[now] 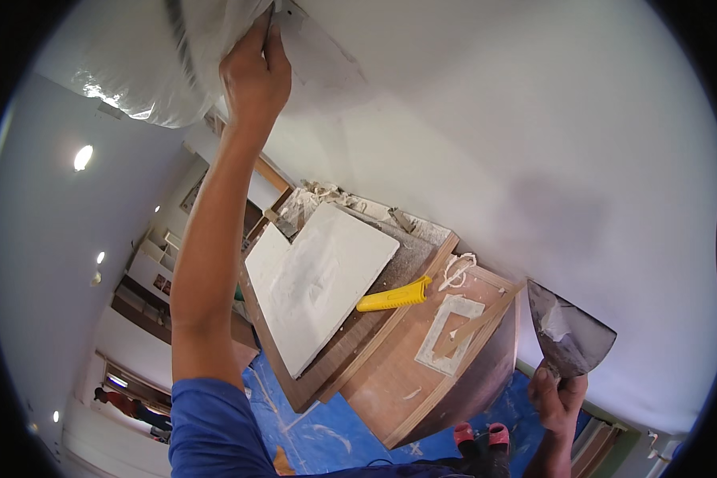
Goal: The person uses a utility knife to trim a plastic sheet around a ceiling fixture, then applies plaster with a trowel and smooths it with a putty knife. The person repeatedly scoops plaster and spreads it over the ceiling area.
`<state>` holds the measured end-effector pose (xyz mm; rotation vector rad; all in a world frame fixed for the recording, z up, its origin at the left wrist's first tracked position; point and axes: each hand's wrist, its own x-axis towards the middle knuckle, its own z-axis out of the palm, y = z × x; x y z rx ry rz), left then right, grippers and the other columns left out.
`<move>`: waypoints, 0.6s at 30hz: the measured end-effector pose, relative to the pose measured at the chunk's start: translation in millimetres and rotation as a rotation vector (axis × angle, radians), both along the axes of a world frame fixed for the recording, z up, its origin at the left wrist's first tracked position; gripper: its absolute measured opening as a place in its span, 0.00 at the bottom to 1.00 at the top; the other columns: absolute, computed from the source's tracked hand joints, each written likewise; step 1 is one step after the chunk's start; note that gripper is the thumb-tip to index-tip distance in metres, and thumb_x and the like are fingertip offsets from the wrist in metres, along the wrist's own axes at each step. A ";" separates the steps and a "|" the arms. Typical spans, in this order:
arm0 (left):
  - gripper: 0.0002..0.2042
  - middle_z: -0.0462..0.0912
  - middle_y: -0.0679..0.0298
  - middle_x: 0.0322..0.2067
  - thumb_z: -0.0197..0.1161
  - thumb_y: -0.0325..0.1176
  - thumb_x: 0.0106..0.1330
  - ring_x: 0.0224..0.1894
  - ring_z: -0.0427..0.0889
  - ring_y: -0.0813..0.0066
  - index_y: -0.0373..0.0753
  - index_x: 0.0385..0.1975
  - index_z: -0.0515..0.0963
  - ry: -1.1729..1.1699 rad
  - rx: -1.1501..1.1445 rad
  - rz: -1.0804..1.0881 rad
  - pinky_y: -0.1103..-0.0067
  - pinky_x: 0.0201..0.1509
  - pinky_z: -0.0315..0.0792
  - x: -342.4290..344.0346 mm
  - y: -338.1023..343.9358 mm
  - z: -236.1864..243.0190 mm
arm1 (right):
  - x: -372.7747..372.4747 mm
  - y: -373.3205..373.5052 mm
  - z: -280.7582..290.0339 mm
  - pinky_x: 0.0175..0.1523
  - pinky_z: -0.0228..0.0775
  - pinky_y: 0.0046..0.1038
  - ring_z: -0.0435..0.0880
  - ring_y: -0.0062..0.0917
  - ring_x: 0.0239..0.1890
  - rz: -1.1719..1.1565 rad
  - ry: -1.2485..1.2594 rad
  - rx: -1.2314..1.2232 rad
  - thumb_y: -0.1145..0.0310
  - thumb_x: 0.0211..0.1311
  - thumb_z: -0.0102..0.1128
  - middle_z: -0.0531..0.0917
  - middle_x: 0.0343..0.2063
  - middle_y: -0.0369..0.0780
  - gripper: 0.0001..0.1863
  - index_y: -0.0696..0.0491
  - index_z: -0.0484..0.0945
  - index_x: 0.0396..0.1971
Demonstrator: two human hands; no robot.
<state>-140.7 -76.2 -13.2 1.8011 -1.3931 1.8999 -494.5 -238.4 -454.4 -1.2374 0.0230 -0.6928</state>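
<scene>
My left hand is raised high against the white wall, its fingers pinched on a thin, dark-edged tool whose kind I cannot make out. Clear plastic sheeting hangs right beside these fingers. Low on the right, my right hand grips a wide putty knife, blade up. A lump of white filler sticks to that blade. Between the arms, a white smeared board lies on a brown wooden surface, with a yellow-handled tool by its edge.
A plywood box-like piece stands against the wall, a pale rectangular frame and wood strips on it. Scraps and dust gather along the wall. Blue sheeting covers the floor. Far left, a person stands in the room.
</scene>
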 end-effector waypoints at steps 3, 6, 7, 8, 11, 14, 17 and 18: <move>0.17 0.89 0.48 0.43 0.59 0.30 0.74 0.45 0.90 0.59 0.39 0.60 0.81 -0.058 0.059 -0.039 0.74 0.49 0.79 8.6 6.6 -13.9 | 5.3 -0.2 7.8 0.22 0.63 0.19 0.72 0.15 0.17 0.002 -0.035 -0.024 0.78 0.72 0.52 0.77 0.22 0.36 0.19 0.64 0.69 0.60; 0.18 0.89 0.48 0.43 0.59 0.27 0.72 0.42 0.90 0.58 0.41 0.61 0.81 -0.118 0.128 0.046 0.73 0.47 0.80 10.5 20.5 -22.0 | 8.9 3.2 2.2 0.22 0.63 0.19 0.71 0.15 0.17 0.025 -0.041 -0.003 0.78 0.72 0.52 0.76 0.22 0.36 0.19 0.64 0.68 0.61; 0.18 0.88 0.48 0.45 0.60 0.25 0.71 0.44 0.89 0.55 0.41 0.60 0.81 -0.005 0.134 0.084 0.71 0.49 0.81 -5.4 22.5 -26.2 | 8.6 2.6 1.6 0.23 0.63 0.19 0.71 0.15 0.17 0.014 -0.035 -0.012 0.78 0.72 0.52 0.77 0.22 0.36 0.19 0.64 0.68 0.61; 0.18 0.88 0.48 0.47 0.60 0.23 0.70 0.47 0.89 0.52 0.40 0.59 0.81 0.107 0.142 0.133 0.70 0.51 0.81 -19.6 27.7 -27.9 | 7.8 2.8 1.1 0.23 0.63 0.19 0.71 0.15 0.17 0.013 -0.031 -0.019 0.78 0.72 0.52 0.77 0.23 0.36 0.20 0.64 0.68 0.61; 0.14 0.89 0.48 0.41 0.59 0.27 0.73 0.41 0.89 0.54 0.39 0.55 0.84 0.117 0.067 0.100 0.72 0.47 0.80 -27.3 41.7 -16.2 | 7.7 3.2 -7.4 0.23 0.63 0.19 0.72 0.15 0.19 -0.015 -0.036 -0.012 0.78 0.72 0.52 0.78 0.25 0.36 0.20 0.63 0.68 0.62; 0.13 0.88 0.48 0.33 0.59 0.34 0.75 0.34 0.89 0.59 0.35 0.50 0.85 0.172 -0.070 0.175 0.72 0.43 0.79 -37.4 33.4 0.9 | 6.0 3.9 -14.5 0.24 0.63 0.19 0.72 0.15 0.20 -0.039 -0.011 0.068 0.78 0.72 0.52 0.78 0.28 0.36 0.20 0.62 0.68 0.62; 0.15 0.86 0.51 0.26 0.60 0.38 0.76 0.28 0.86 0.61 0.32 0.45 0.85 0.181 -0.074 0.189 0.70 0.39 0.77 -35.3 27.0 19.4 | 3.9 2.9 -13.9 0.24 0.63 0.19 0.72 0.14 0.20 -0.033 -0.002 0.079 0.78 0.72 0.52 0.78 0.30 0.37 0.19 0.62 0.68 0.61; 0.15 0.85 0.51 0.25 0.60 0.38 0.75 0.27 0.85 0.61 0.31 0.44 0.85 0.149 -0.072 0.136 0.70 0.39 0.77 -30.1 26.3 20.2 | 4.1 2.7 -13.7 0.24 0.63 0.19 0.72 0.14 0.21 -0.029 -0.005 0.066 0.78 0.72 0.52 0.78 0.30 0.37 0.19 0.61 0.69 0.61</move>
